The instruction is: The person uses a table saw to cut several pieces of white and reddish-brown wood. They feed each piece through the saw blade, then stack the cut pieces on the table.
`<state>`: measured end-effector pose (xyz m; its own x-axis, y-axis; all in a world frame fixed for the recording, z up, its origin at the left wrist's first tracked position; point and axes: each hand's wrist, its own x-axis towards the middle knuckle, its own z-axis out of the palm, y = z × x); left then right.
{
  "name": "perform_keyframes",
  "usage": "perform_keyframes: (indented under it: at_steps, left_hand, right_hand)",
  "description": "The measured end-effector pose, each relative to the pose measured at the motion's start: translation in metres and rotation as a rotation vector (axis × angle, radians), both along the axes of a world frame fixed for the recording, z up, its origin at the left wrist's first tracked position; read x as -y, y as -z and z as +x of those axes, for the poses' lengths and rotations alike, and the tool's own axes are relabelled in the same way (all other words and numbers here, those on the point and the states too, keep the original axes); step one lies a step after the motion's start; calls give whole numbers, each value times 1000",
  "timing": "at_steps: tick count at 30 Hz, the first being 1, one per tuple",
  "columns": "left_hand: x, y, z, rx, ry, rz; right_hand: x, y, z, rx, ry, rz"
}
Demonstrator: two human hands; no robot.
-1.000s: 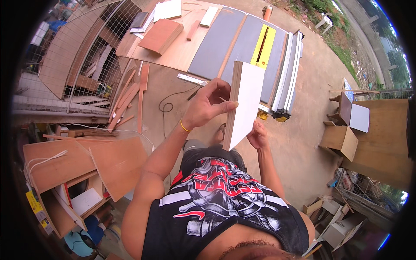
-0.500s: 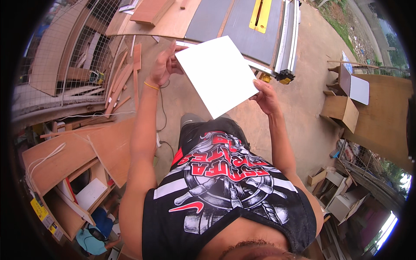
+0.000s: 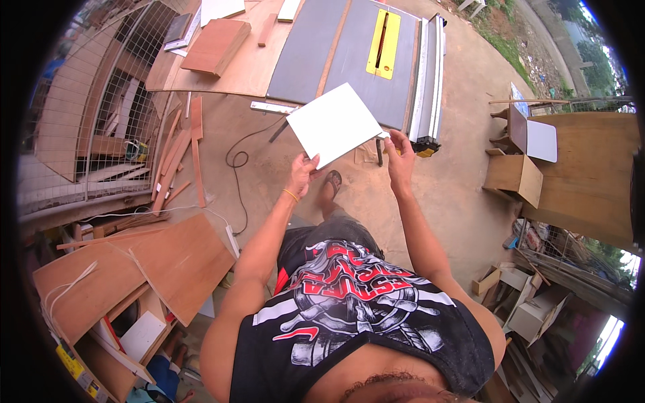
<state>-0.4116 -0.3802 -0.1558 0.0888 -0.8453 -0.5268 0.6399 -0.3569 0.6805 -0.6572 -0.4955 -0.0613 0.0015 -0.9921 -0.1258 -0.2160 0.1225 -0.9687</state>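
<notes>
A white square panel (image 3: 334, 125) is held out in front of me, tilted, over the near edge of a table saw (image 3: 356, 64). At its near corner, my left hand (image 3: 304, 174) is closed on the panel, thumb on top. Just off the panel's right corner is my right hand (image 3: 401, 158), its fingers raised and apart with nothing visible in them. Whether a fingertip touches the corner or the saw's front rail is hard to tell. The saw has a grey top and a yellow insert (image 3: 384, 43) around the blade slot.
Left of the saw top, a thick brown wood block (image 3: 215, 47) lies on a plywood surface (image 3: 168, 77). A black cord (image 3: 238, 181) curls across the floor. Wooden cabinets (image 3: 134, 295) stand lower left, where another person is partly visible. Boards and furniture pieces (image 3: 514, 176) line the right.
The panel has come down and nearer the saw's front edge. My left hand has shifted from its left corner to its near corner. My right hand has moved slightly lower, loosened from the panel.
</notes>
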Motion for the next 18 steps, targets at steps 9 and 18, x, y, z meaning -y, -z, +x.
perform_keyframes:
  at_steps: [9, 18]
  left_hand:
    - [55, 24, -145, -60, 11, 37]
    - [62, 83, -98, 484, 731, -314]
  right_hand:
    - [50, 43, 4, -577, -239, -346]
    - [129, 102, 14, -1135, -372, -295]
